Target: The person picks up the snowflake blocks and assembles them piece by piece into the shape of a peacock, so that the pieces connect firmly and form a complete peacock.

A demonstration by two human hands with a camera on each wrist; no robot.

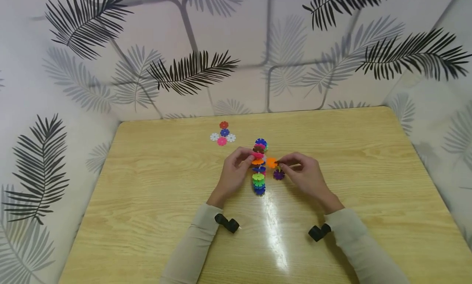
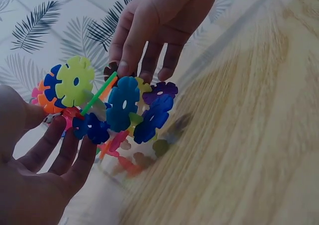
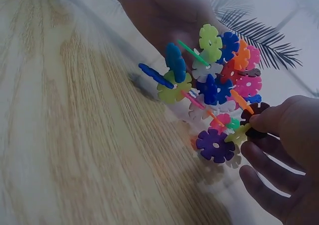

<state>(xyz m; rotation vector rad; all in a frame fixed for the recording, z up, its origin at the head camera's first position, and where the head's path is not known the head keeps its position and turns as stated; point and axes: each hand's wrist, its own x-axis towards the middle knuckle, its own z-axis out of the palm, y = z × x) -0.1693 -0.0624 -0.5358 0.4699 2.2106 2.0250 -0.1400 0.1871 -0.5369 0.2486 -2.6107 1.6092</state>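
A many-coloured structure of slotted flower-shaped plastic discs [image 1: 259, 177] stands between the hands above the table. My left hand [image 1: 233, 171] grips its left side, thumb and fingers at the pink and orange discs. On the other side, my right hand [image 1: 306, 173] pinches a dark brown disc [image 3: 259, 107] between thumb and fingers. That disc is right at an orange disc [image 1: 271, 163] jutting from the structure. Below the right fingertips sit a yellow disc [image 3: 238, 135] and a purple disc [image 3: 215, 146]. The left fingers are partly hidden behind the discs in the right wrist view.
Loose discs lie in a small cluster at the back of the wooden table [image 1: 155, 185]: a red disc [image 1: 223, 124], a blue disc [image 1: 224, 132], a pink disc [image 1: 222, 141] and two white ones. A leaf-patterned wall [image 1: 236, 87] rises behind the far edge.
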